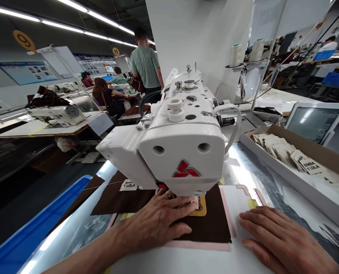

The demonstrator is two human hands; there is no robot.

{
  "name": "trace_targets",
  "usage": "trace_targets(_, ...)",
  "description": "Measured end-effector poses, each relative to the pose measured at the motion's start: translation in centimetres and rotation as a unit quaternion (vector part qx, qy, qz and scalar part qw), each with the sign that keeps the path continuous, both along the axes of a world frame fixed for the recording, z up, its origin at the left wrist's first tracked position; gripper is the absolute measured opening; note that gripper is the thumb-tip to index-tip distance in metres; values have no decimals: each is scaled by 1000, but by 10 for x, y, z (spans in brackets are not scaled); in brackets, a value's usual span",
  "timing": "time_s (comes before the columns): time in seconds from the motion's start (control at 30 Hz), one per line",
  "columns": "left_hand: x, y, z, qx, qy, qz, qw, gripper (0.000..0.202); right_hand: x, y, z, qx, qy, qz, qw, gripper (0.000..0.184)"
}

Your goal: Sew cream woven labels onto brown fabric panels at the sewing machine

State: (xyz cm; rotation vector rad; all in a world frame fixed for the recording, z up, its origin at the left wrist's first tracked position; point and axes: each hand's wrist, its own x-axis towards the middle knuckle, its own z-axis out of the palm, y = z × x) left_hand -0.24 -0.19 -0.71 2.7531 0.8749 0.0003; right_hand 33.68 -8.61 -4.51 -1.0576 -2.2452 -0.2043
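A white sewing machine [183, 152] with a red three-part emblem stands directly before me. Under its head lies a dark brown fabric panel [212, 228], bordered by pink strips on a white sheet [146, 262]. My left hand [163, 217] lies on the panel with fingers stretched forward, at a white label partly covered by them and by a yellow frame [203, 207]. Flat on the white sheet, to the right of the panel, rests my right hand [280, 236], its fingers extended and holding nothing. The needle area is hidden behind the machine head.
Another brown piece [118, 198] with a lettered label lies left of the machine. A cardboard box [300, 179] of labels stands right, near scissors [335, 238] and a screen [314, 121]. A blue bin [44, 224] sits lower left. Other people work behind.
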Motion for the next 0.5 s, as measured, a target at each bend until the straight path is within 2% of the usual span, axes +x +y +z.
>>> trace_targets(0.2, 2, 6, -2, 25, -33, 5, 999, 60, 3, 8, 23, 8, -53, 26, 998, 30)
trace_targets(0.5, 6, 8, 2, 4, -14, 54, 998, 40, 3, 7, 24, -4, -33, 22, 999, 31)
